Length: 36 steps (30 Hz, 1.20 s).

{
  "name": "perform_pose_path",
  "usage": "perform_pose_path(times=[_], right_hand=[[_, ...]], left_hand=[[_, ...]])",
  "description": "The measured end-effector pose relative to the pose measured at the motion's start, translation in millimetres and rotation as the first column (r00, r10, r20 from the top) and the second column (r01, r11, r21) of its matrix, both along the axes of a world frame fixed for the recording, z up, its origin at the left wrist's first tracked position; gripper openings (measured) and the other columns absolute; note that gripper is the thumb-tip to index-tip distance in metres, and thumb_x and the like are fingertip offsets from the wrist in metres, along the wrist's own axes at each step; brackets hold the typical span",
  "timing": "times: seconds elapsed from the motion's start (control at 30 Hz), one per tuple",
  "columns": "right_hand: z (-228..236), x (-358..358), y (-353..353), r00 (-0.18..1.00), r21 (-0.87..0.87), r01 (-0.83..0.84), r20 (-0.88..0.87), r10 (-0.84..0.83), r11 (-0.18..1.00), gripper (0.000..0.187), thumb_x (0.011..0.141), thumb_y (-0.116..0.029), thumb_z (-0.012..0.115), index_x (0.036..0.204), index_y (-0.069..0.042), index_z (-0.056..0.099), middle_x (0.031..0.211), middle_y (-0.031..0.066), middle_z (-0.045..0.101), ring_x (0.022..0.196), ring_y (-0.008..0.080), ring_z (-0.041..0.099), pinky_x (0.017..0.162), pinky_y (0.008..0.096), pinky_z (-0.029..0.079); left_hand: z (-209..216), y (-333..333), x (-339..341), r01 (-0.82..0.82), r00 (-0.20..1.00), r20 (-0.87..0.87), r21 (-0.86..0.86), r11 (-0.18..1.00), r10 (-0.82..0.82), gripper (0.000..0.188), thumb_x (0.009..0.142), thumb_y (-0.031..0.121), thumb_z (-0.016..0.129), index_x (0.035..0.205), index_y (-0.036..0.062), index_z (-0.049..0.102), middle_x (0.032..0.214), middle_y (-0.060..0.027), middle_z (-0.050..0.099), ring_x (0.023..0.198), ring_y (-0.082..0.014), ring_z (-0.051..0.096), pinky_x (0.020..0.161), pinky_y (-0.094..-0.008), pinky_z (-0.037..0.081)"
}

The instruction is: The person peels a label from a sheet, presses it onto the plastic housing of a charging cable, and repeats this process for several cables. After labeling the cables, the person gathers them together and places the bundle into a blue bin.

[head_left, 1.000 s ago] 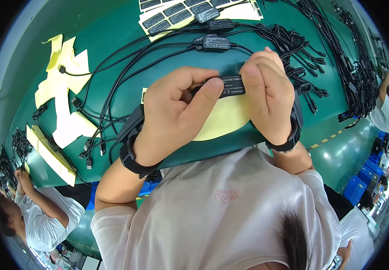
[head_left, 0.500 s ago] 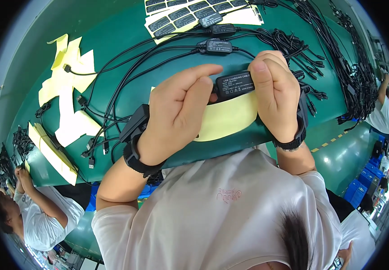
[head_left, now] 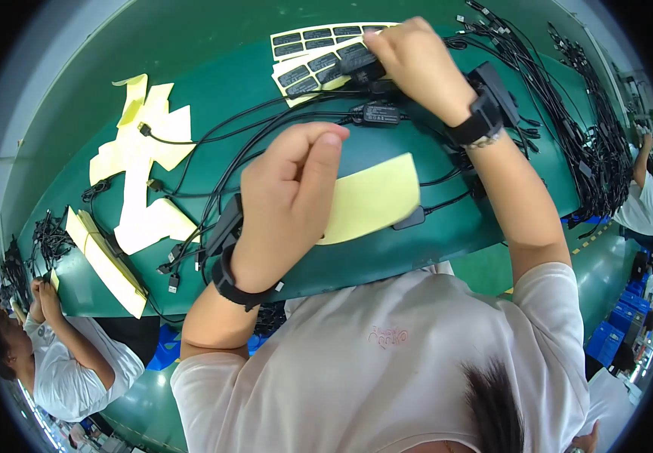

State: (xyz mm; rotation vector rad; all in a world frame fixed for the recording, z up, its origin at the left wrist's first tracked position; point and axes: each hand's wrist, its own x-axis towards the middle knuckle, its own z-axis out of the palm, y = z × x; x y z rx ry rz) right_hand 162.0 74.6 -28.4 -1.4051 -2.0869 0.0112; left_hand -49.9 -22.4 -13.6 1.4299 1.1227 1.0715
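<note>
My left hand (head_left: 288, 200) is closed, its thumb pressed on the curled index finger. A pale yellow backing sheet (head_left: 378, 195) sticks out from behind its fingers, above the near part of the table. My right hand (head_left: 423, 68) reaches to the far side, thumb and fingers closed at a charging cable's black block (head_left: 362, 66), which is slightly blurred; its underside is hidden. Just nearer lies another cable with a labelled block (head_left: 378, 115). Sheets of black labels (head_left: 294, 78) on yellow backing lie behind. A smaller black block (head_left: 411, 219) shows beside the yellow sheet.
Scraps of yellow backing paper (head_left: 136, 177) lie on the green table (head_left: 220, 98) at the left, near a folded yellow stack (head_left: 107, 260). Cable plugs (head_left: 173, 281) sit near the front edge. Bundles of black cables (head_left: 545, 113) run along the right. A co-worker (head_left: 77, 355) sits at the lower left.
My right hand has moved from the near middle to the far label sheets with the charging cable. The left hand stays near with the yellow sheet. The view has shifted slightly.
</note>
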Motion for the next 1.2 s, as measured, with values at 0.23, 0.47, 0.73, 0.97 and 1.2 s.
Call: perform_pose_path(times=[0.23,0.47,0.73,0.97,1.2], right_hand=[[15.4,-17.9,-57.3,0.910,-0.081,-0.237,-0.368,0.191,0.968,0.024,0.084,-0.010,0.060,0.107,-0.002,0.058,0.088,0.0087,0.064,0.085,0.0212,0.059,0.079,0.0283,0.044],[12.3,-18.6,-99.1,0.476,-0.470,-0.605,-0.861,-0.181,0.643,0.045,0.081,0.000,0.064,0.122,-0.003,0.044,0.098,0.0081,0.062,0.090,0.0104,0.058,0.076,0.0232,0.046],[34.5,8.2,-100.0,0.765,-0.327,-0.309,-0.643,0.030,0.893,0.038,0.073,0.000,0.070,0.108,-0.005,0.057,0.098,0.0065,0.061,0.090,0.0156,0.057,0.073,0.0263,0.046],[28.8,-25.3,-129.3,0.992,0.043,-0.101,-0.072,0.104,0.994,0.027,0.061,-0.007,0.076,0.087,-0.007,0.069,0.088,0.0036,0.061,0.086,0.0253,0.051,0.071,0.0316,0.042],[8.8,-29.0,-128.8,0.976,0.105,-0.120,-0.171,0.137,0.987,0.026,0.060,-0.005,0.077,0.084,-0.004,0.068,0.083,0.0047,0.060,0.079,0.0235,0.051,0.069,0.0318,0.042]], left_hand=[[-4.1,4.6,-1.9,-0.130,0.981,-0.117,0.180,0.975,0.153,0.019,0.095,0.016,0.051,0.096,0.0008,0.062,0.063,0.0036,0.048,0.057,-0.0023,0.042,0.050,-0.0177,0.033],[-8.4,4.5,0.5,0.032,0.999,-0.037,0.072,0.997,-0.030,0.017,0.091,0.018,0.057,0.094,0.0010,0.062,0.062,-0.0028,0.055,0.056,-0.0071,0.049,0.051,-0.0211,0.040],[3.7,15.6,-9.2,0.364,0.912,-0.037,-0.387,0.847,-0.409,0.020,0.086,0.020,0.065,0.087,0.0002,0.066,0.066,0.0002,0.060,0.059,-0.0039,0.051,0.052,-0.0200,0.040],[1.4,10.1,-6.8,0.352,0.935,0.068,-0.318,0.880,-0.349,0.020,0.086,0.020,0.064,0.087,-0.0005,0.067,0.066,0.0032,0.059,0.059,-0.0018,0.049,0.051,-0.0187,0.039],[1.4,5.8,-3.0,0.348,0.937,0.138,-0.392,0.852,-0.319,0.022,0.087,0.020,0.063,0.086,-0.0014,0.066,0.064,0.0043,0.056,0.058,-0.0012,0.045,0.049,-0.0189,0.035]])
